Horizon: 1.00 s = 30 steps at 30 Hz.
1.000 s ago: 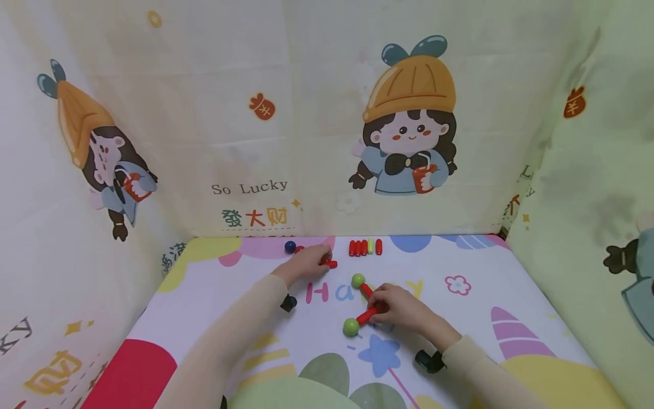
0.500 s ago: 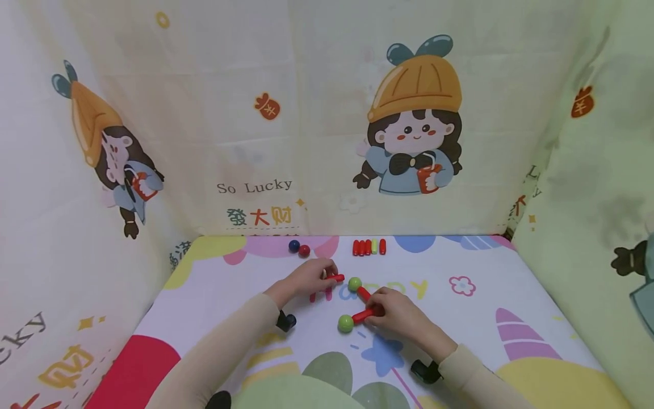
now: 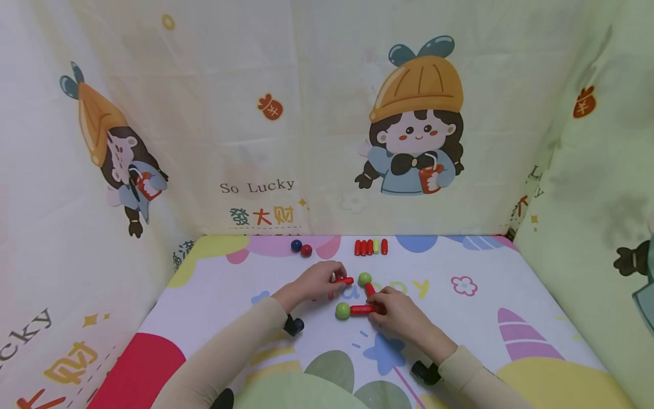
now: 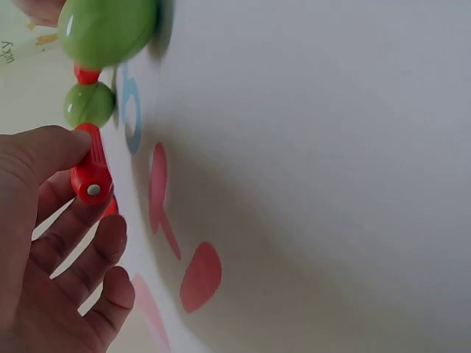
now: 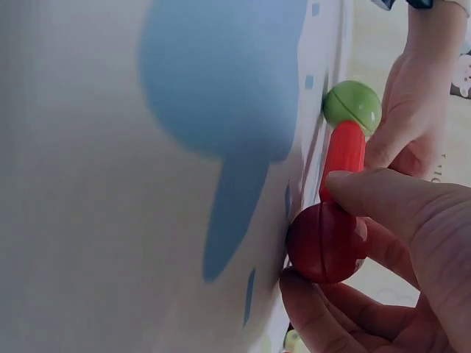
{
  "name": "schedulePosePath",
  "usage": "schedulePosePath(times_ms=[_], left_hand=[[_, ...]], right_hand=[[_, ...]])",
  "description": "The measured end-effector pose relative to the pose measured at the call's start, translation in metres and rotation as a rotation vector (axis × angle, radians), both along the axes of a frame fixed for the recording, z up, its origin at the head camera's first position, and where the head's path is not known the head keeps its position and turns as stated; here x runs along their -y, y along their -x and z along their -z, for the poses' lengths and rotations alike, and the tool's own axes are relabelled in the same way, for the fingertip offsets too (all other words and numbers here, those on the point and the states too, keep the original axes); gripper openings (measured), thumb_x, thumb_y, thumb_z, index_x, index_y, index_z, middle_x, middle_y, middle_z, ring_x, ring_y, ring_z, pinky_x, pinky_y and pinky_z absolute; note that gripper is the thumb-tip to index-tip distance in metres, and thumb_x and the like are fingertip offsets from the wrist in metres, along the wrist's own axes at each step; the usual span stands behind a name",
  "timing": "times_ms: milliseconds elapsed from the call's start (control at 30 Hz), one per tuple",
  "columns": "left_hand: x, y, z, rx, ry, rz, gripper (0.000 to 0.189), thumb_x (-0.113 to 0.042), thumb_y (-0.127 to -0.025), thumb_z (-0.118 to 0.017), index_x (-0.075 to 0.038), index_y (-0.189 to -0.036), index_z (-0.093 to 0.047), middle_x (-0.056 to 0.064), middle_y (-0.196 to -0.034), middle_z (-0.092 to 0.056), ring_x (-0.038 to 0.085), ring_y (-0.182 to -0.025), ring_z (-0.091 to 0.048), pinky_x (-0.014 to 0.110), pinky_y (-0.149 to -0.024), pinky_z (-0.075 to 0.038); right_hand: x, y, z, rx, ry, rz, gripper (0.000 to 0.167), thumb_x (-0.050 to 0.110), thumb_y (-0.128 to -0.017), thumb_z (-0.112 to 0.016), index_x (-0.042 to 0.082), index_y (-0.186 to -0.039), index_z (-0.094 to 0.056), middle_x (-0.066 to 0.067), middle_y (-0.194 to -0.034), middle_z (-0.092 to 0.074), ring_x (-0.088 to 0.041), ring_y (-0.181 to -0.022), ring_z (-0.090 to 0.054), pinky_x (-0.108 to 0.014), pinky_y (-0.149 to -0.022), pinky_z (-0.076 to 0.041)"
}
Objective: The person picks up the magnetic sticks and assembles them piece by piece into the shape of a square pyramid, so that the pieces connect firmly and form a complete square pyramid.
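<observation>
My left hand [image 3: 318,279] pinches a short red magnetic rod [image 4: 92,165] between thumb and fingers, close to the upper green ball [image 3: 365,279]. A pale round dot shows in the rod's near end. My right hand [image 3: 401,311] grips a dark red ball [image 5: 324,243] where two red rods meet in a V. One red rod [image 3: 361,309] runs left from it to a nearer green ball [image 3: 343,311]. The other red rod [image 3: 370,289] leads up to the farther green ball. In the head view the right fingers hide the red ball.
At the table's back edge lie a row of several red rods [image 3: 364,247] and one yellow-green rod [image 3: 376,246]. A dark blue ball [image 3: 296,245] and another red ball [image 3: 306,250] sit left of them. A patterned cloth wall [image 3: 327,142] stands behind the table.
My left hand has come from beside the back balls towards the joined piece, carrying the red rod. The piece has turned slightly in my right hand, its nearer rod now almost level across the view.
</observation>
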State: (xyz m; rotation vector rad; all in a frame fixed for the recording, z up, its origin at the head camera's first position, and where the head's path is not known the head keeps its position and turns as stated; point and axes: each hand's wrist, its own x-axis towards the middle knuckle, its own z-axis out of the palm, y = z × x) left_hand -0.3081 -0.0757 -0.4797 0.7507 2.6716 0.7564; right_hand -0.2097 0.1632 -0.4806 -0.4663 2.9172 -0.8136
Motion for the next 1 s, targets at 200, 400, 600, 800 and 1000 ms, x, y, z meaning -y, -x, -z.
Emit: schedulePosePath(times_ms=[200,400,600,800,1000], left_hand=[[-0.01,0.002,0.003,-0.032,0.009,-0.009,0.022,-0.03,-0.098,-0.072,-0.023,-0.117,-0.065,-0.008,-0.101,-0.063,0.01,-0.072,-0.06,0.023,-0.063,-0.054],[-0.016,0.0,0.005,-0.033,-0.021,-0.027,0.022,-0.03,-0.098,-0.072,-0.023,-0.117,-0.065,-0.007,-0.106,-0.064,0.011,-0.079,-0.06,0.022,-0.066,-0.053],[-0.013,-0.005,0.003,-0.032,-0.06,-0.087,0.022,-0.031,-0.099,-0.07,-0.02,-0.117,-0.064,-0.002,-0.11,-0.059,0.012,-0.071,-0.059,0.024,-0.061,-0.053],[-0.005,-0.007,-0.003,-0.066,-0.057,0.029,0.018,-0.033,-0.096,-0.074,-0.022,-0.099,-0.06,0.001,-0.098,-0.06,0.011,-0.066,-0.056,0.024,-0.058,-0.049],[0.0,-0.013,-0.005,-0.029,-0.038,0.222,0.026,-0.037,-0.091,-0.077,-0.022,-0.109,-0.066,-0.004,-0.1,-0.064,0.01,-0.081,-0.057,0.021,-0.071,-0.05]], right_hand=[[-0.003,0.003,0.002,-0.002,0.003,-0.018,0.029,0.02,-0.086,-0.084,0.016,-0.114,-0.077,-0.002,-0.106,-0.065,-0.015,-0.089,-0.056,-0.034,-0.08,-0.054],[-0.006,0.003,0.003,-0.022,0.022,-0.066,0.027,0.02,-0.086,-0.084,0.016,-0.112,-0.078,-0.002,-0.108,-0.068,-0.014,-0.091,-0.057,-0.033,-0.081,-0.055],[-0.013,0.008,-0.006,0.06,0.184,-0.025,0.018,0.025,-0.094,-0.076,0.015,-0.109,-0.074,0.002,-0.097,-0.071,-0.014,-0.087,-0.066,-0.03,-0.077,-0.058],[-0.016,0.026,-0.009,0.125,0.19,0.164,0.035,0.025,-0.096,-0.072,0.013,-0.128,-0.062,-0.008,-0.11,-0.072,-0.021,-0.093,-0.07,-0.039,-0.082,-0.062],[-0.012,0.045,-0.005,0.173,0.164,0.145,0.057,0.027,-0.097,-0.071,0.02,-0.15,-0.052,-0.011,-0.108,-0.071,-0.019,-0.082,-0.065,-0.035,-0.074,-0.06]])
